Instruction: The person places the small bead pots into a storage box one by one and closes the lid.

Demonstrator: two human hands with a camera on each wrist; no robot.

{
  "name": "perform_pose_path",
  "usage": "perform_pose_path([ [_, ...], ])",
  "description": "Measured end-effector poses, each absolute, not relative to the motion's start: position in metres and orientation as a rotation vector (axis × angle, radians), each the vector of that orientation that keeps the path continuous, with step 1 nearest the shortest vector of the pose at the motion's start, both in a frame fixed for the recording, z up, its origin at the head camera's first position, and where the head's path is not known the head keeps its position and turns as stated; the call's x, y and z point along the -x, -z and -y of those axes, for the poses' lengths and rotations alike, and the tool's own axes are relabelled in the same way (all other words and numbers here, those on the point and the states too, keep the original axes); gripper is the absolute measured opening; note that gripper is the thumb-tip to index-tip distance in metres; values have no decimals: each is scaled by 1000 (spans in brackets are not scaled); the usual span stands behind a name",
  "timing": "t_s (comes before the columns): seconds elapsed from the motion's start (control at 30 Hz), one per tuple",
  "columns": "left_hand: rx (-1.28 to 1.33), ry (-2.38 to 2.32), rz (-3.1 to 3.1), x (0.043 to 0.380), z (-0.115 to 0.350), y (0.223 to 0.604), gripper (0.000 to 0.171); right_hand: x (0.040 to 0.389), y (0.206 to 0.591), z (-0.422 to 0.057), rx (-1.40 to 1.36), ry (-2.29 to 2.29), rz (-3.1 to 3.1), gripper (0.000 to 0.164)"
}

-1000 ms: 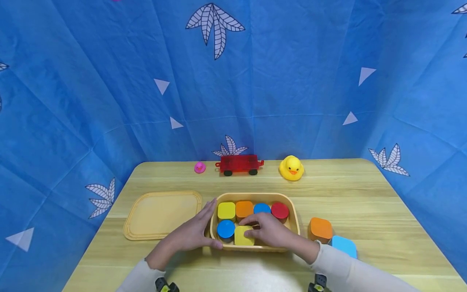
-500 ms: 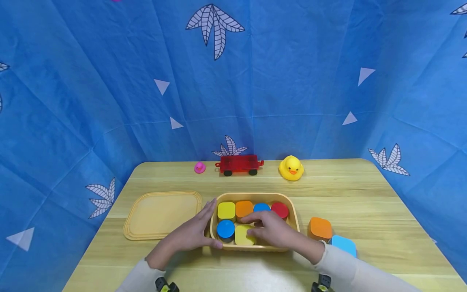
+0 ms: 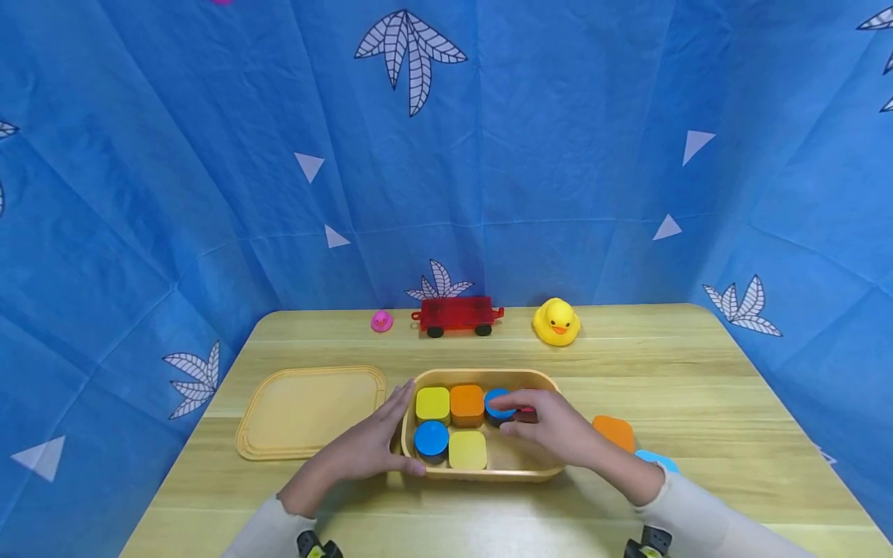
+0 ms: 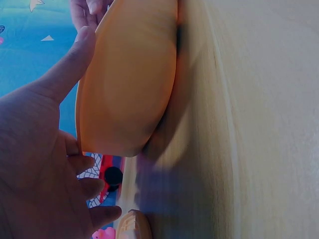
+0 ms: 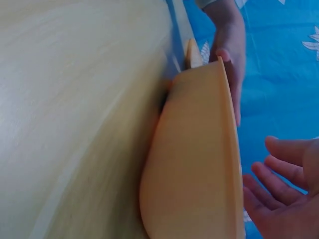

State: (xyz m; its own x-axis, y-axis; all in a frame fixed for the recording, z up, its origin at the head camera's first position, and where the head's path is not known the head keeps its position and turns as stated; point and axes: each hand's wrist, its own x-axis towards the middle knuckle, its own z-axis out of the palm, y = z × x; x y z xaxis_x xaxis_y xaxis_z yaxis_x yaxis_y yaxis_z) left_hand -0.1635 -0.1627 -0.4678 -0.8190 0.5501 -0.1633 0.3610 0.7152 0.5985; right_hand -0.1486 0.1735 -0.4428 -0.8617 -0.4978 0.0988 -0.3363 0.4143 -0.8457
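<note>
A yellow-orange plastic tub point(image 3: 516, 474) stands before me. My left hand point(image 3: 366, 444) spans its left end, thumb at the near rim and fingers straight along the outside, as the left wrist view also shows. Over the tub's right part hovers my right hand point(image 3: 554, 426), holding nothing, its fingers loosely bent. Inside are two yellow square blocks point(image 3: 467, 451), an orange square block point(image 3: 467, 403), a blue round block point(image 3: 432, 439) and a second blue round block point(image 3: 497, 413). A red round block point(image 3: 536, 400) is mostly hidden by the right hand.
A flat yellow lid point(image 3: 314, 411) lies left of the tub. To the right are an orange block point(image 3: 614, 431) and a light-blue block point(image 3: 658, 459), partly behind the right arm. A pink duck point(image 3: 381, 321), red wagon point(image 3: 456, 314) and yellow duck point(image 3: 557, 322) line the back.
My right hand has let go of the near yellow block, now lying beside the round blue one, and has moved right and up. The left hand stays in place.
</note>
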Motion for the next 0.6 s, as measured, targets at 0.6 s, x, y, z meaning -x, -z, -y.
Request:
perform_pose_path([
  [0.6,-680,-796,-2591,162,162,467,128,132,433,-238,551,1360,-2670,43],
])
